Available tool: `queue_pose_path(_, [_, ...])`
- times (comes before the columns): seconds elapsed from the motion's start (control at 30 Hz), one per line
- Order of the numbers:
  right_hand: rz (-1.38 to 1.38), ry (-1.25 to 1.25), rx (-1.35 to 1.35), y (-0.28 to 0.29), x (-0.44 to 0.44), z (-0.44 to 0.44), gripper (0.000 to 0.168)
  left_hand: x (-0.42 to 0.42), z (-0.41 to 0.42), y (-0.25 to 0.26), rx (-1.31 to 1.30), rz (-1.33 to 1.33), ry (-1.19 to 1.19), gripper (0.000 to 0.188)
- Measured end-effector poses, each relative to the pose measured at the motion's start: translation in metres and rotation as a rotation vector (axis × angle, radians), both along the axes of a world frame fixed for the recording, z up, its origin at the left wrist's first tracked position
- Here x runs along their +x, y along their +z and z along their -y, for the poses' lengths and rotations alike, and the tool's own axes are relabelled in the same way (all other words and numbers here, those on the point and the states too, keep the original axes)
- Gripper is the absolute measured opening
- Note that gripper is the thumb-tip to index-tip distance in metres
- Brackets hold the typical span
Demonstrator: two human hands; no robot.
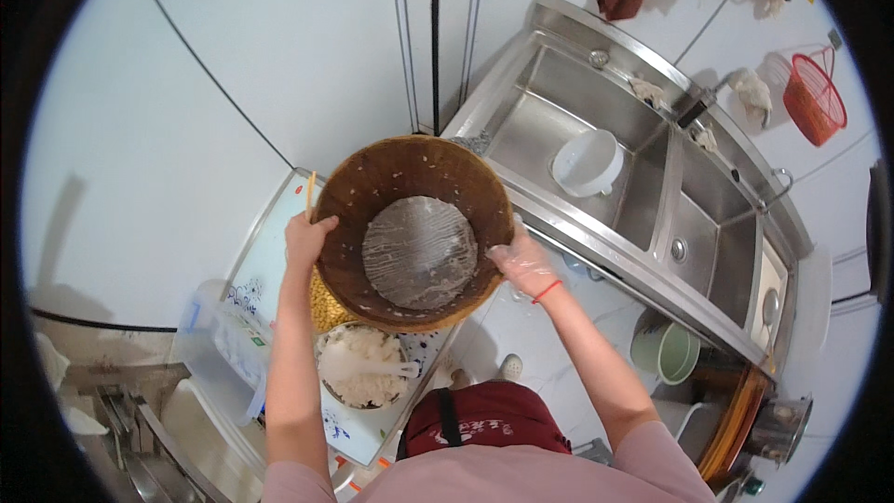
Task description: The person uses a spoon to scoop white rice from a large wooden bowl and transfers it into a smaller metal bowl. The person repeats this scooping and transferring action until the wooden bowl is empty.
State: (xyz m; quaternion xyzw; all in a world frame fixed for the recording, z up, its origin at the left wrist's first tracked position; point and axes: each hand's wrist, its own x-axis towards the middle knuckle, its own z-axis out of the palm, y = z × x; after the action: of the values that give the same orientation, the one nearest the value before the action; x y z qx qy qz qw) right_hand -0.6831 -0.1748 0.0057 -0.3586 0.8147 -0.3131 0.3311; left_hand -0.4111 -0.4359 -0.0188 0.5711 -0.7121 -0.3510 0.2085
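Both of my hands hold a wide wooden tub by its sides, over a small table. Its inner wall has stuck rice grains, and a pale round cloth or mat covers its bottom. My left hand grips the left rim and also keeps a pair of wooden chopsticks pointing up. My right hand, in a clear plastic glove, grips the right rim. Just below the tub, a bowl of cooked rice with a white rice paddle stands on the table, beside yellow beans or kernels, partly hidden.
A stainless steel double sink with a white bowl in it lies to the right. A clear plastic bin stands at the left of the patterned table. A green bucket is on the floor under the sink; a red basket hangs on the wall.
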Motion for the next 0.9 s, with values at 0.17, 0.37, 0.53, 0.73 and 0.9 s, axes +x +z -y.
queue_pose_path(0.17, [0.291, -0.014, -0.074, -0.004, 0.015, -0.004, 0.065, -0.007, 0.024, 0.012, -0.026, 0.04, -0.059, 0.032])
queue_pose_path(0.37, [0.711, -0.251, -0.209, -0.029, 0.012, -0.064, 0.065, -0.006, 0.011, 0.042, -0.43, 0.461, -0.023, 0.062])
queue_pose_path(0.53, [0.681, -0.348, -0.134, -0.093, 0.043, -0.171, 0.062, -0.039, -0.126, 0.114, -0.483, 0.049, -0.024, 0.037])
queue_pose_path(0.73, [0.734, -0.442, -0.063, -0.156, 0.112, -0.314, 0.05, -0.045, -0.35, 0.033, -0.099, 0.453, -0.85, 0.049])
queue_pose_path(0.9, [0.83, -0.711, -0.081, -0.17, 0.143, -0.433, 0.046, -0.026, -0.31, -0.046, -0.325, 0.377, -0.631, 0.053])
